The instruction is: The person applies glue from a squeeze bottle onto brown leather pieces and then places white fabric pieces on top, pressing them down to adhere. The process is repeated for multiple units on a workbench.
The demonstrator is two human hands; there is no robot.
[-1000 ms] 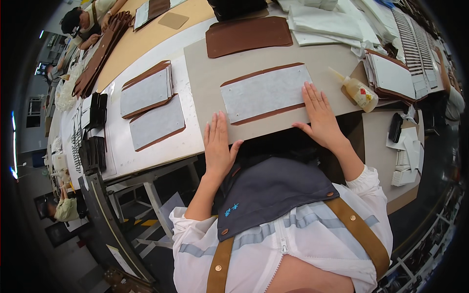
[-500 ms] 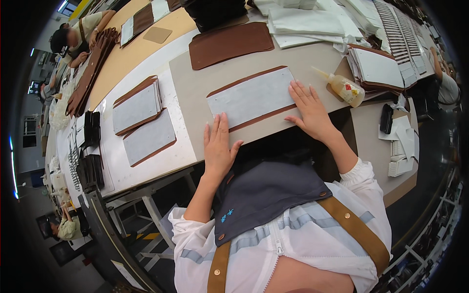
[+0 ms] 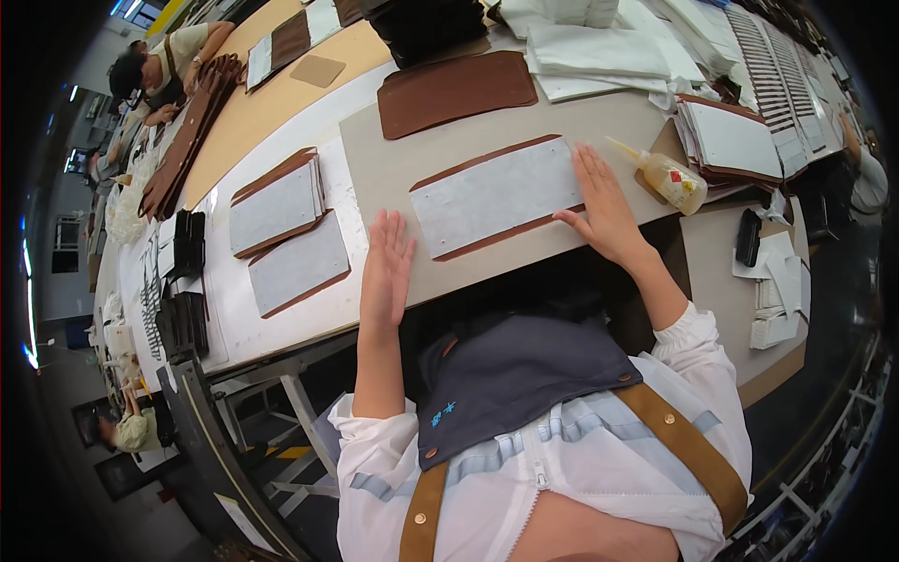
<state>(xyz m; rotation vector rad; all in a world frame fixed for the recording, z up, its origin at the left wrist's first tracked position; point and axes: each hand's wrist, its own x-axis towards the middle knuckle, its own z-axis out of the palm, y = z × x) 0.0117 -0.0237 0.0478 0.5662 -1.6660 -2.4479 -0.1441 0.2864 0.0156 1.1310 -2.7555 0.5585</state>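
In front of me lies a brown leather panel with a pale grey backing sheet [image 3: 498, 195] on it, so brown shows only along its long edges. My right hand [image 3: 604, 201] is at the panel's right end, fingers stretched out and touching its edge. Off the panel's left end, my left hand [image 3: 386, 270] is raised with its fingers extended, holding nothing. Beyond the panel is another brown leather piece [image 3: 457, 94], lying flat. A glue bottle [image 3: 674, 183] with a pointed nozzle lies on its side to the right of my right hand.
Left of me are a stack of backed panels [image 3: 274, 208] and a single backed panel [image 3: 302, 267]. Another stack [image 3: 730, 139] is at the right. White sheets [image 3: 599, 56] and a black pile [image 3: 417, 30] stand at the back. A co-worker [image 3: 178, 61] leans over the far left.
My left hand has come off the panel's left end and moved left, turning more sideways. My right hand remains at the right end. The view has shifted slightly.
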